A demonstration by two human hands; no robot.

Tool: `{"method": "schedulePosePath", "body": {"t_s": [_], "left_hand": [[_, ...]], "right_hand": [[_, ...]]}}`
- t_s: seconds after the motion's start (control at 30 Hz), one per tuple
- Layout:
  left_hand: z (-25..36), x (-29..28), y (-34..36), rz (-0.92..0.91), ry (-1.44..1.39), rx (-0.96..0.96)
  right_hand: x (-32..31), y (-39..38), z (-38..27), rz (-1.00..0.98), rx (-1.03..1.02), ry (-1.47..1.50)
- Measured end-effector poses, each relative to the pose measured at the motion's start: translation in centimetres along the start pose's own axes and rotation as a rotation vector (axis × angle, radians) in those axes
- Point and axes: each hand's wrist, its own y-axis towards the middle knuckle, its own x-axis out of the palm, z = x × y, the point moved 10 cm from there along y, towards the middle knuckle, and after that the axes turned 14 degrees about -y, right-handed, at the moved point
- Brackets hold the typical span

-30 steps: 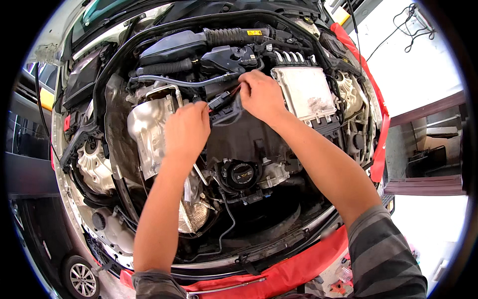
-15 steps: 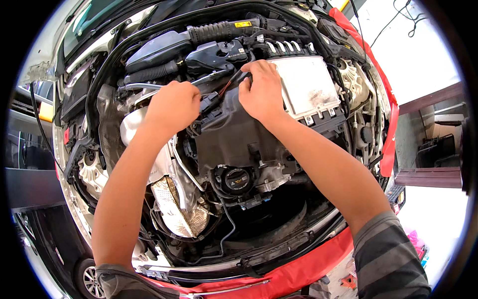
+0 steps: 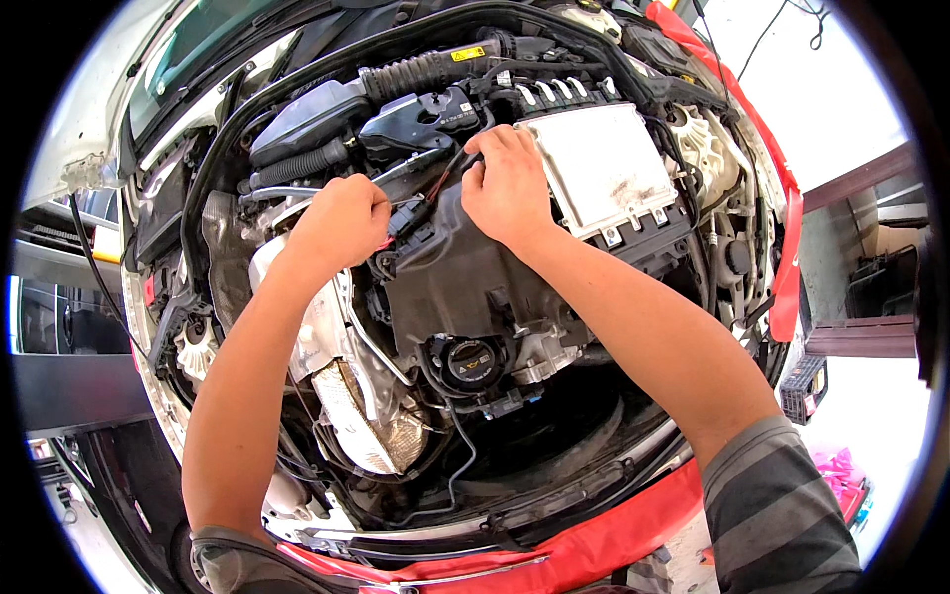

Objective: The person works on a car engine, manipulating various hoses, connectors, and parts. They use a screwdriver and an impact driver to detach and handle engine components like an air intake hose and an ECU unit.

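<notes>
I am leaning over an open car engine bay. My left hand (image 3: pixel 341 223) is closed, with its fingers curled beside a dark electrical connector (image 3: pixel 408 214) at the engine's left side. Whatever sits between those fingertips is hidden, though a bit of red shows just below them. My right hand (image 3: pixel 507 190) pinches a dark wiring harness (image 3: pixel 447 176) between thumb and forefinger; thin reddish wires run from there down to the connector. Below both hands lies the black engine cover (image 3: pixel 450 287), and the oil filler cap (image 3: pixel 470 362) shows in front of it.
A white flat box (image 3: pixel 599 163) is right of my right hand. Behind stand the black ignition-side housing (image 3: pixel 421 121) and a ribbed air hose (image 3: pixel 416 77). A foil heat shield (image 3: pixel 366 426) is at front left. Red covers (image 3: pixel 594 530) drape the front edge and right fender.
The view has shifted slightly. My left hand has drawn back a little from the connector, baring more of it and a bit of red. My right hand stays at the harness.
</notes>
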Motion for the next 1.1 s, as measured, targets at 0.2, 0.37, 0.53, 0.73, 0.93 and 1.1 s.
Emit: {"method": "schedulePosePath", "body": {"t_s": [0.2,0.37,0.53,0.73,0.93,1.1], "left_hand": [[-1.0,0.6,0.2,0.066,-0.006,0.003],[-0.2,1.1,0.2,0.173,0.017,0.101],[0.3,3.3,0.5,0.193,0.094,0.102],[2.3,0.4,0.7,0.126,0.111,0.117],[-1.0,-0.3,-2.4,0.149,0.075,0.018],[0.0,-0.1,-1.5,0.13,0.014,0.13]], "right_hand": [[-0.1,-0.1,-0.2,0.019,0.019,0.025],[-0.3,-0.1,0.4,0.065,0.031,0.082],[0.3,-0.7,0.0,0.061,0.041,0.096],[0.5,-0.1,0.8,0.041,0.011,0.057],[0.6,-0.1,0.7,0.035,0.012,0.001],[0.9,0.1,-0.1,-0.015,0.007,-0.037]]}}
